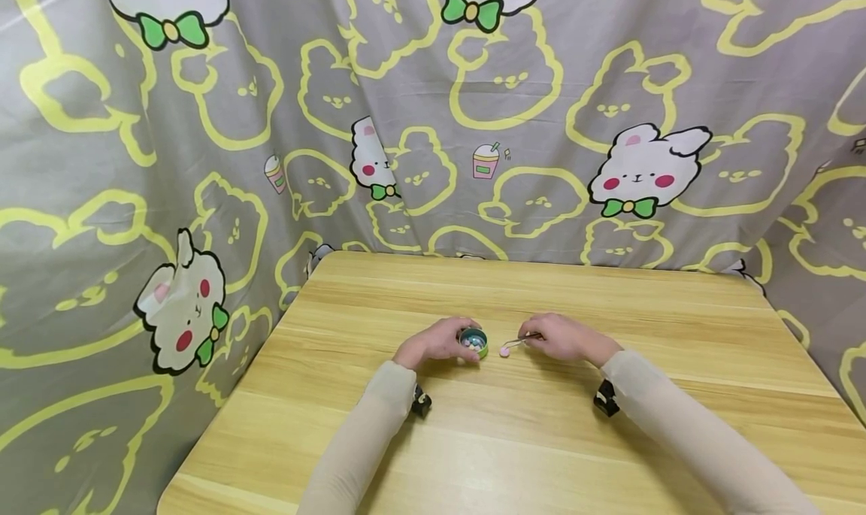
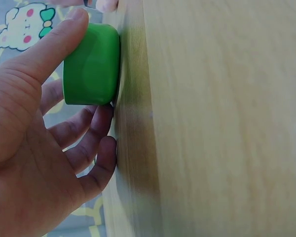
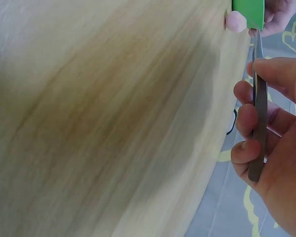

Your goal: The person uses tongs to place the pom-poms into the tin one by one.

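A small green round container (image 1: 483,353) stands on the table with several pale little pieces (image 1: 473,344) inside it. My left hand (image 1: 443,340) holds it from the left, thumb on the near side and fingers round the far side; its smooth green wall (image 2: 91,66) shows in the left wrist view. In my right hand (image 1: 560,337) I grip a pair of metal tweezers (image 3: 259,123), pointing left. Their tips are right at a pink ball (image 1: 504,352), which lies on the table just right of the container. The ball (image 3: 236,21) looks pale pink in the right wrist view.
The light wooden table (image 1: 528,447) stretches all around both hands. Behind and beside it hangs a grey curtain (image 1: 419,86) printed with yellow outlines and white rabbits. Black wrist-worn devices (image 1: 606,399) show under both forearms.
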`<state>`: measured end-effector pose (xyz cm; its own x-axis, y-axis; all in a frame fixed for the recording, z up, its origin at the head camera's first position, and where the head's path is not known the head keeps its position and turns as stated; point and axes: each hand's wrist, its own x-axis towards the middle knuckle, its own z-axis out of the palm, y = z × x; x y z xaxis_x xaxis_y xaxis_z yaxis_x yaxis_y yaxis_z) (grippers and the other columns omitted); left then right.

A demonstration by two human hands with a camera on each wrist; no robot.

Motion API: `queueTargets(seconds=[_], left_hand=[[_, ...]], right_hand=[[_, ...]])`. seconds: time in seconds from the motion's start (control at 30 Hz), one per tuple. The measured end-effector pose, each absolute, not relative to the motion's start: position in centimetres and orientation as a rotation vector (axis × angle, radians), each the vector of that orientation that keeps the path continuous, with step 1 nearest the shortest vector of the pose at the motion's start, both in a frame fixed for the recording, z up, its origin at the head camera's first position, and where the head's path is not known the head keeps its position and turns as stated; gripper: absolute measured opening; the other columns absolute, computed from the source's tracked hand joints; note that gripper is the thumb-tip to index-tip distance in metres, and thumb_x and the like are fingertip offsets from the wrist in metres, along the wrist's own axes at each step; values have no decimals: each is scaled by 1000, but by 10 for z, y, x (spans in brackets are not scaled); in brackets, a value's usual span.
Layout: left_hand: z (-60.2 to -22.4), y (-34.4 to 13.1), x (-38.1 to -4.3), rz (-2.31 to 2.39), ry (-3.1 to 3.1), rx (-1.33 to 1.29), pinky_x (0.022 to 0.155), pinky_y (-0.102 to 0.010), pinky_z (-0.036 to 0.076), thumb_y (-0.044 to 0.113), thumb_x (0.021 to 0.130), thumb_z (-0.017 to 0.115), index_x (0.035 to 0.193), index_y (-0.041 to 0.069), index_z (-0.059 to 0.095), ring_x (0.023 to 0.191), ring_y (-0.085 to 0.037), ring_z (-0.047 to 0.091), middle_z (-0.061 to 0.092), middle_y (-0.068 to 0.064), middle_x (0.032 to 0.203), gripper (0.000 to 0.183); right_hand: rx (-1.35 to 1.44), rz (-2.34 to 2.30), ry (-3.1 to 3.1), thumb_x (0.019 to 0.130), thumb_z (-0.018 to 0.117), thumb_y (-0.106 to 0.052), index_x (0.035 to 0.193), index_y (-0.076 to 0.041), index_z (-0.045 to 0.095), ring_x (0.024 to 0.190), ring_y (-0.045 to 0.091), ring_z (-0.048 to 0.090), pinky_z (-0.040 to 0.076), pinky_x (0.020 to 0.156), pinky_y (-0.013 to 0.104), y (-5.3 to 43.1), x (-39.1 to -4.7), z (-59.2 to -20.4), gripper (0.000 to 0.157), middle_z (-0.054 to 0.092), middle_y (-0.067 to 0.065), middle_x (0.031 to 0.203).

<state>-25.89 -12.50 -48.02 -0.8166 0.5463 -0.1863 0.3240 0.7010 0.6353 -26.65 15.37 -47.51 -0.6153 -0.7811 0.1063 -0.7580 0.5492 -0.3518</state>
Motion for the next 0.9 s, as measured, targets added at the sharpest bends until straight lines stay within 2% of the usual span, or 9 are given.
queueTargets(seconds=[0.9], left_hand=[[-478,-125,-257,856,2547,673,94,-30,41,33,79,78,131,14,53,108,-13,52,57,2,119,60]], right_hand=[[-1435,-571,2680,92,60,-10,95,-15,67,82,11,58,48,73,36,153,-270,-482,10,61,-6,89]])
